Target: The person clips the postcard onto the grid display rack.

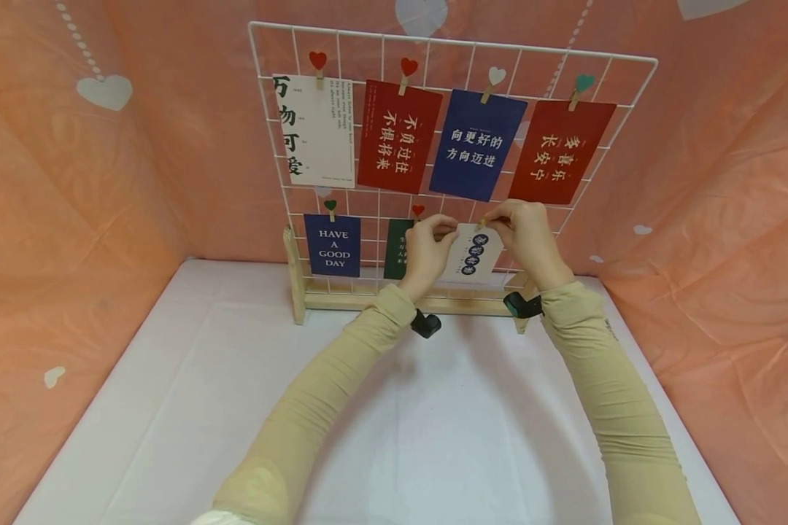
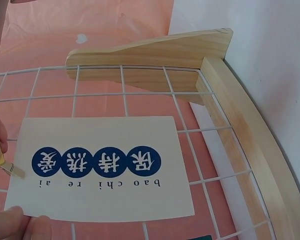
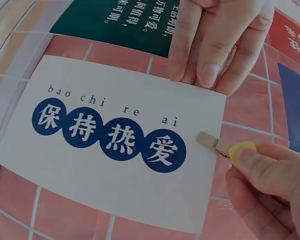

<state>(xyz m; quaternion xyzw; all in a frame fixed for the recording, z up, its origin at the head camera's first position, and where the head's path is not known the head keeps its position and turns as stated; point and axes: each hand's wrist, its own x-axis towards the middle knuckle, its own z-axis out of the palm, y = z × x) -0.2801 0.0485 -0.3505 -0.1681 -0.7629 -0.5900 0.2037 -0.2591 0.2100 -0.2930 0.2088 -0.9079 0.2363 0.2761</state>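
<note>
A white card [image 1: 473, 254] with blue circles and white characters lies against the lower right of the wire grid [image 2: 124, 95]. My left hand [image 1: 428, 251] pinches the card's upper left corner, thumb in front. Between the thumb and fingers of my right hand [image 1: 528, 235] is a small wooden clothespin [image 3: 215, 143] with a yellow heart [image 3: 241, 150]. Its tip lies over the card's top edge; in the right wrist view the card is flat behind it. Just left, a green card [image 1: 395, 248] hangs partly hidden by my left hand.
Four larger cards hang along the upper grid, among them a white card [image 1: 328, 138] and a blue card [image 1: 478, 146], each under a heart clothespin. A blue "HAVE A GOOD DAY" card [image 1: 333, 264] hangs lower left. A wooden base [image 1: 341, 300] supports the grid on the white table [image 1: 203, 379].
</note>
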